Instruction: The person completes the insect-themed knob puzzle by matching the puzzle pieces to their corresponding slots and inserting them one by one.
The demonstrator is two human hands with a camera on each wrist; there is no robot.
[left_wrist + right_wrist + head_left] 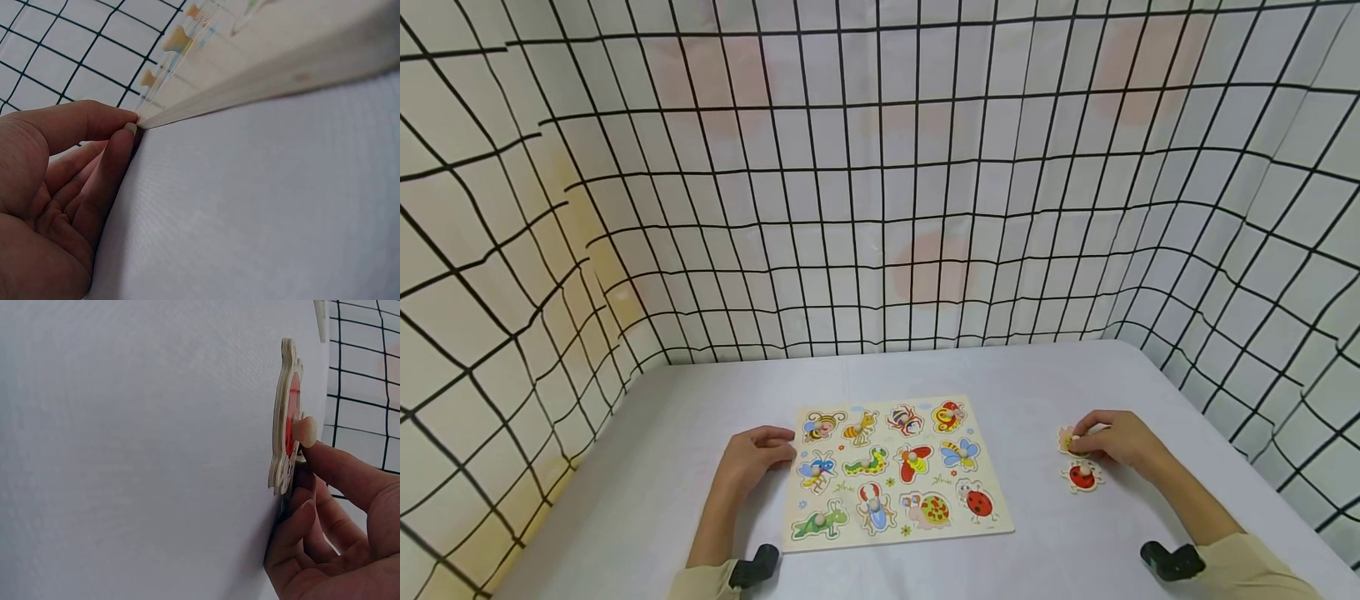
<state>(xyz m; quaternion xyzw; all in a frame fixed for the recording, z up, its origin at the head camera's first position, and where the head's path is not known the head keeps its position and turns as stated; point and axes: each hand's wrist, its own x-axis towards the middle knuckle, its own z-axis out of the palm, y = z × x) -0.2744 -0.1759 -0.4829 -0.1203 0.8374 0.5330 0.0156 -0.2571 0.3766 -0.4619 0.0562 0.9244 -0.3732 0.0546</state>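
Observation:
A wooden peg puzzle board point(891, 471) with colourful insect pictures lies flat on the table. My left hand point(754, 460) rests beside it, fingertips touching its left edge; the left wrist view shows thumb and index finger point(87, 122) close together at that edge. To the right, my right hand point(1117, 439) pinches a small yellowish puzzle piece point(1065, 440), partly covered by the fingers. Just nearer to me lies a red ladybug puzzle piece point(1082, 476) with a round knob point(308, 432). In the right wrist view, this ladybug piece hides the right fingertips' hold.
A white cloth covers the table point(700, 392). White walls with a black grid point(880, 192) enclose the back and both sides. Several round knobs point(178, 39) stand up from the board. A dark band with a camera sits on each wrist.

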